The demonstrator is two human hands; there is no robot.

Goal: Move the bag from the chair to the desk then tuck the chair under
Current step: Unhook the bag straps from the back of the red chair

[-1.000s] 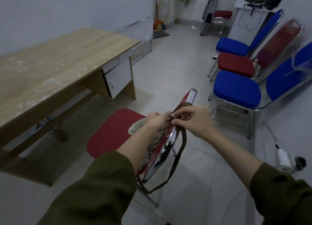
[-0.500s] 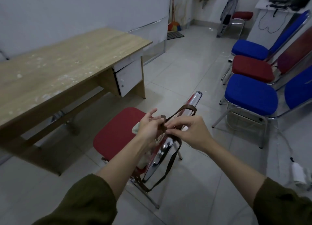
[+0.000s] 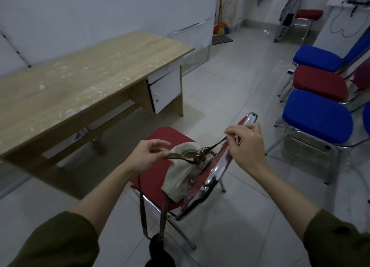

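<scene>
Bag (image 3: 181, 176): soft beige cloth, slumped on red padded seat of chair (image 3: 160, 138), against chrome backrest. Thin brown strap (image 3: 178, 156) with metal buckles, stretched taut above bag. Left hand (image 3: 147, 155) pinches strap at 9 o'clock of bag; right hand (image 3: 247, 146) pinches strap end at 2 o'clock. Strap loop dangles off seat edge at 6 o'clock. Desk (image 3: 80, 86): flat wood laminate, flecked white, at 10 o'clock; bare tile between.

Two bare forearms in olive sleeves reach forward and down. The left hand (image 3: 149, 155) pinches closed, thumb against fingers; the right hand (image 3: 247, 144), slightly higher, is also pinched closed.
</scene>
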